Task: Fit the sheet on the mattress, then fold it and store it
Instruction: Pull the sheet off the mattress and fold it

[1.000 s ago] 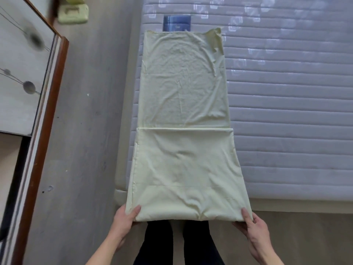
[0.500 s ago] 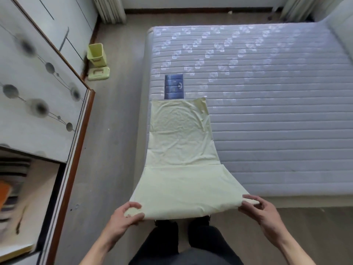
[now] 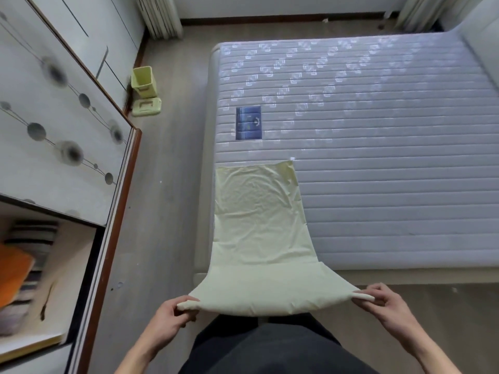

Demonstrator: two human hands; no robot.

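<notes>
A pale yellow sheet, folded into a long narrow strip, lies along the near left edge of the bare grey quilted mattress. Its near end hangs off the foot of the bed and is lifted toward me. My left hand pinches the near left corner of the strip. My right hand pinches the near right corner. The fabric is pulled taut between both hands above my dark trousers.
A wardrobe with a patterned sliding door stands at the left, its open part showing stacked folded textiles. A yellow-green bin and its lid sit on the floor. A blue label lies on the mattress. Curtains hang at the back.
I have stood back and raised my head, so more of the room shows. Both hands have lifted the sheet's near end and drawn the strip toward the foot of the bed.
</notes>
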